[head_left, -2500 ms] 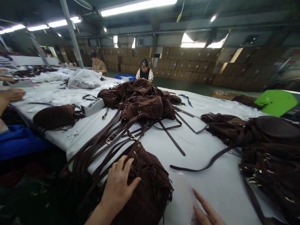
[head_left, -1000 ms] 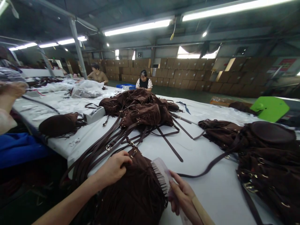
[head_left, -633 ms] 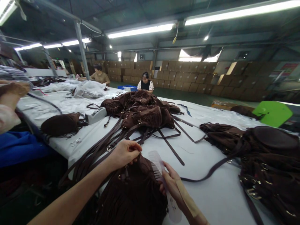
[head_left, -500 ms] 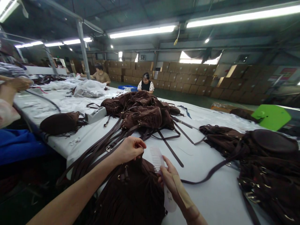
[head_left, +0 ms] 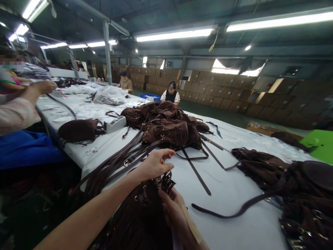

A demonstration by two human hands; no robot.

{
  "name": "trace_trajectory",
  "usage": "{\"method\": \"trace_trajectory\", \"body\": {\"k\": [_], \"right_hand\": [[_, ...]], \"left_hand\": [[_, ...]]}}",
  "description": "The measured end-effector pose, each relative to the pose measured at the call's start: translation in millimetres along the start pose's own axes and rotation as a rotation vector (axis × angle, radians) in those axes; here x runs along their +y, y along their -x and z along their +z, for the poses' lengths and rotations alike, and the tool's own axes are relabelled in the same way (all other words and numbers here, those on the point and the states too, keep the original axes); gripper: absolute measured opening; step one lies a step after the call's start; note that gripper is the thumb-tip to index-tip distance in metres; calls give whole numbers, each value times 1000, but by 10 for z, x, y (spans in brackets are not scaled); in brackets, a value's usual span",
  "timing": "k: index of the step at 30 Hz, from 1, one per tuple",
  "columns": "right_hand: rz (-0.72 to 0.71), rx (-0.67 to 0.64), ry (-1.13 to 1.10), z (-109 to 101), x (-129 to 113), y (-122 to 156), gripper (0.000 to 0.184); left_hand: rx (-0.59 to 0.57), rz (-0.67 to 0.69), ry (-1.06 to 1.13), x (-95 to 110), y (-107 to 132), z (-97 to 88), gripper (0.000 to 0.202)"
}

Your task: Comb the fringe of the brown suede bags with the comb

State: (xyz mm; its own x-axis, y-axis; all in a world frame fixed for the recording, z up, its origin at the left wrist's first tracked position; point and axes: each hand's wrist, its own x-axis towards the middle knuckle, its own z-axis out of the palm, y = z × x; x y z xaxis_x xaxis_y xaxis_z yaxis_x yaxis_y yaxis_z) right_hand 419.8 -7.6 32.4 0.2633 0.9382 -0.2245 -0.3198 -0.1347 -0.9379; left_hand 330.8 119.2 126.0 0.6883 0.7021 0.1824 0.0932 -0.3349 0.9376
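Note:
A dark brown fringed bag [head_left: 140, 211] with small gold eyelets is directly in front of me at the table's near edge. Above its upper edge is my left hand [head_left: 156, 164], its thumb and index finger apart and nothing visible between them. Just below, loose strands of fringe [head_left: 168, 180] fan out. My right hand [head_left: 174, 206] is at the bag's right side, its thumb against the fringe. It is closed around a pale plastic comb [head_left: 177, 243]; only a bit of the handle shows under the palm, and the teeth are hidden.
A heap of brown fringed bags [head_left: 166, 126] with trailing straps lies ahead on the white table [head_left: 215, 194]. More bags [head_left: 307, 194] are on the right. At left are a grey device [head_left: 116, 124], a round brown bag [head_left: 78, 130] and a co-worker's arm [head_left: 23, 107].
My left fingers have parted from their pinch on the bag's edge. My right hand has moved left and down onto the fringe, taking the comb's teeth out of sight. The view has turned left.

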Motion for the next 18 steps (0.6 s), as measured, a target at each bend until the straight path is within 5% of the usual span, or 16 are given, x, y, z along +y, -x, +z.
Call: {"method": "trace_trajectory", "body": {"k": [3, 5, 7, 10, 12, 18], "right_hand": [[-26, -56, -145, -58, -295, 110, 51], [-66, -99, -250, -111, -442, 192, 44], [-68, -104, -278, -139, -484, 241, 45], [25, -37, -241, -118, -420, 240, 63], [53, 35, -223, -93, -381, 215, 76], [94, 64, -133, -154, -254, 155, 76]], "left_hand": [[272, 8, 171, -97, 71, -91, 58], [343, -20, 266, -212, 175, -131, 67], [224, -78, 303, -343, 318, -99, 82], [-159, -73, 204, -495, 516, 111, 93], [-267, -22, 113, -542, 567, 311, 83], [-49, -192, -406, -676, 379, 715, 20]]}}
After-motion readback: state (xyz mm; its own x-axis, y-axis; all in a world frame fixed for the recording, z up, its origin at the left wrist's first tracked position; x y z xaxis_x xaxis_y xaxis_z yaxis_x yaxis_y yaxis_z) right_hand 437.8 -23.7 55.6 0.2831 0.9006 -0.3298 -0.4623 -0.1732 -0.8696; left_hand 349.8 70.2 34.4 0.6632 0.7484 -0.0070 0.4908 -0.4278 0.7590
